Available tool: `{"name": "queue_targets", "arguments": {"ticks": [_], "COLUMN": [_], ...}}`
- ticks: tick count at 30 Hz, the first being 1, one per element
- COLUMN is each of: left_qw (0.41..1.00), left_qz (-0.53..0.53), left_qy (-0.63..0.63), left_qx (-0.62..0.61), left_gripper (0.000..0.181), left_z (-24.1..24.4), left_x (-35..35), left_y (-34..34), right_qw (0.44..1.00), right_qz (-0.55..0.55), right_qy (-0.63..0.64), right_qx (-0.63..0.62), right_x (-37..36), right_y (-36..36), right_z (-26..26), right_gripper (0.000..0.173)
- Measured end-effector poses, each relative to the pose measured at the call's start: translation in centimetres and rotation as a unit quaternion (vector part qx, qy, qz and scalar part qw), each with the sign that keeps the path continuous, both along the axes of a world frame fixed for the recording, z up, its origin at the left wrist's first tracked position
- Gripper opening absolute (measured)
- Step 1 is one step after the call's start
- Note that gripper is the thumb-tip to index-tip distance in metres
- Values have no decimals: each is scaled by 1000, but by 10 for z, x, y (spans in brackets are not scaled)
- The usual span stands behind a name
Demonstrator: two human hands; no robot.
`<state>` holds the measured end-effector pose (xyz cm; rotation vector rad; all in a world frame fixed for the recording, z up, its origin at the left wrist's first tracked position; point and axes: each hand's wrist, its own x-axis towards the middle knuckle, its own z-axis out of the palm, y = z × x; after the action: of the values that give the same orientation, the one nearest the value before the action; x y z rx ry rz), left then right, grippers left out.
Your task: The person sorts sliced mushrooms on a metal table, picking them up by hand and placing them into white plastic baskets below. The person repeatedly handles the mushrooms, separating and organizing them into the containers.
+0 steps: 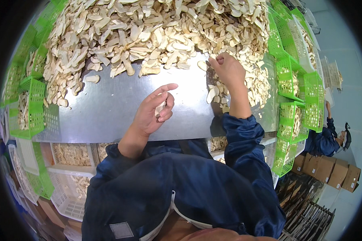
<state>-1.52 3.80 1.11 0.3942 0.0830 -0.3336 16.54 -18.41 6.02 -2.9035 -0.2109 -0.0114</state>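
Observation:
My left hand (pixel 154 109) is raised over the bare steel tabletop (pixel 120 114). A pale dried slice (pixel 160 109) is held in its curled fingers, with the index finger extended. My right hand (pixel 228 70) hovers at the edge of a heap of dried slices (pixel 157 36), which look like mushroom. Its thumb and fingertips are pinched together; whether a slice is between them cannot be made out. One loose slice (pixel 202 65) lies just left of those fingertips. Smaller pieces (pixel 255 81) are spread to the right of my right wrist.
Green perforated baskets (pixel 36 108) holding slices line the left side, and more green baskets (pixel 291 122) line the right. White crates (pixel 69 192) with slices sit low at the left. Beyond the right baskets are a person in dark blue (pixel 322 141) and cardboard boxes (pixel 325 170).

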Motion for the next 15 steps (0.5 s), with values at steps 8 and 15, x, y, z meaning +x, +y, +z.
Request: {"name": "queue_targets", "arguments": {"ticks": [8, 15], "left_qw": [1000, 1000], "left_qz": [-3, -2], "left_qy": [3, 7], "left_qx": [5, 3], "left_gripper": [39, 38], "left_z": [0, -1], "left_x": [-1, 1], "left_y": [0, -3], "right_qw": [997, 977], "right_qz": [-12, -14], "right_qy": [25, 19], "right_qx": [74, 213], "right_x": [-18, -22], "right_y": [-17, -42], "right_z": [4, -9], "right_gripper": [37, 38]}}
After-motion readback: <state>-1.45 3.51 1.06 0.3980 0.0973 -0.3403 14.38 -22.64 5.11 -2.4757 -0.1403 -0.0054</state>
